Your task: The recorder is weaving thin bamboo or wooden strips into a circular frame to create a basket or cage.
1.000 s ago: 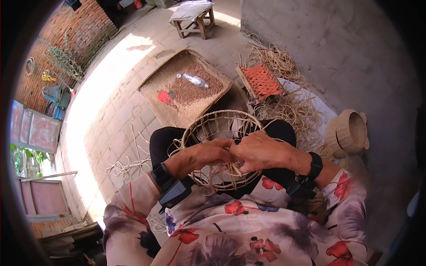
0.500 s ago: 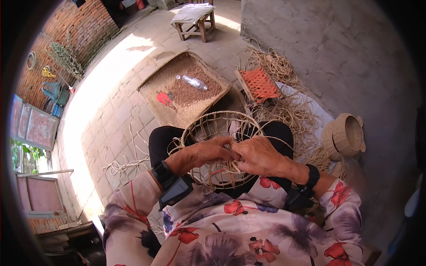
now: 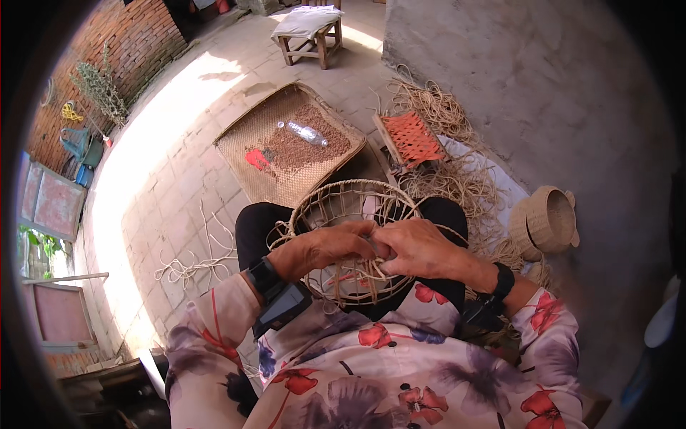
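An open-mesh basket of tan straw cord (image 3: 357, 182) rests in my lap between my knees, its round rim facing up. Over its middle, my left hand (image 3: 341, 242) curls inward with its fingers bent round the cord. My right hand (image 3: 416, 247) meets it there, thumb and fingers pinched on a cord strand (image 3: 379, 268). The fingertips touch or nearly touch, and they partly hide what lies between them. Loose cord ends hang around the basket's sides.
Ahead lies a square woven tray (image 3: 246, 136) with brown kernels, a clear bottle (image 3: 307, 134) and a red item. To its right are an orange-webbed stool (image 3: 413, 139) and heaped cord (image 3: 457, 179). Finished-looking baskets (image 3: 547, 222) stand at right; a cushioned stool (image 3: 309, 32) is farther off.
The surroundings have shifted slightly left in view. Both hands stay together over the basket, with the right fingers and wrist turned only slightly.
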The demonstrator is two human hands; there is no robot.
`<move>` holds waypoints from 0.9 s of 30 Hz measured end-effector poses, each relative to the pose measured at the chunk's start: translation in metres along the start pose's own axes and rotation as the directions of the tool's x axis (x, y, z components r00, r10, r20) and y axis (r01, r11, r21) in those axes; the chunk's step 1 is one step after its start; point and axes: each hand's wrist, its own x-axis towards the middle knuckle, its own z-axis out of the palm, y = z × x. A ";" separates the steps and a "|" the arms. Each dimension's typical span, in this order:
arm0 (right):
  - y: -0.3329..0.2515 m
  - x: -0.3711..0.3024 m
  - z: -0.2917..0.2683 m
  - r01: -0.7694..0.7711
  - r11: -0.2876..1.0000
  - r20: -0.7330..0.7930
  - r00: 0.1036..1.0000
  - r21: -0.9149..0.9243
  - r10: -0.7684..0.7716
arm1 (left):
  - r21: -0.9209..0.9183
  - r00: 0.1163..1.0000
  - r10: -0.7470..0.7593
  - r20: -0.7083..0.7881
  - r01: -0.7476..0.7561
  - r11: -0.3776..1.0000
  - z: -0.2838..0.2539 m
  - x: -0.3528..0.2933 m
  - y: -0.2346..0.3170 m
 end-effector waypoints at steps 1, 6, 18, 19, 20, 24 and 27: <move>0.000 -0.001 0.004 0.022 0.999 -0.033 0.999 -0.037 -0.023 | -0.008 1.000 0.001 0.000 -0.001 1.000 0.002 0.000 0.001; 0.003 0.001 0.013 0.028 1.000 -0.084 0.996 -0.007 -0.028 | 0.041 0.999 0.038 0.001 -0.038 0.998 -0.003 0.001 -0.003; -0.009 0.006 0.018 0.061 0.997 -0.220 0.974 0.055 -0.047 | 0.553 0.987 0.095 -0.131 -0.007 0.833 -0.001 -0.008 0.005; -0.008 0.005 0.021 0.059 0.997 -0.219 0.975 0.057 -0.045 | 0.552 0.985 0.105 -0.133 -0.014 0.834 -0.003 -0.005 0.001; -0.007 0.005 0.022 0.057 0.997 -0.218 0.975 0.059 -0.043 | 0.552 0.984 0.116 -0.136 -0.022 0.834 -0.005 -0.004 -0.001; -0.009 0.014 0.012 -0.207 0.914 -0.004 0.975 0.350 0.222 | 0.536 0.992 0.074 -0.097 -0.010 0.844 -0.007 -0.005 0.001; -0.002 0.020 0.008 -0.257 0.841 0.108 0.966 0.476 0.234 | 0.486 0.994 0.068 -0.084 -0.019 0.874 -0.008 -0.005 -0.002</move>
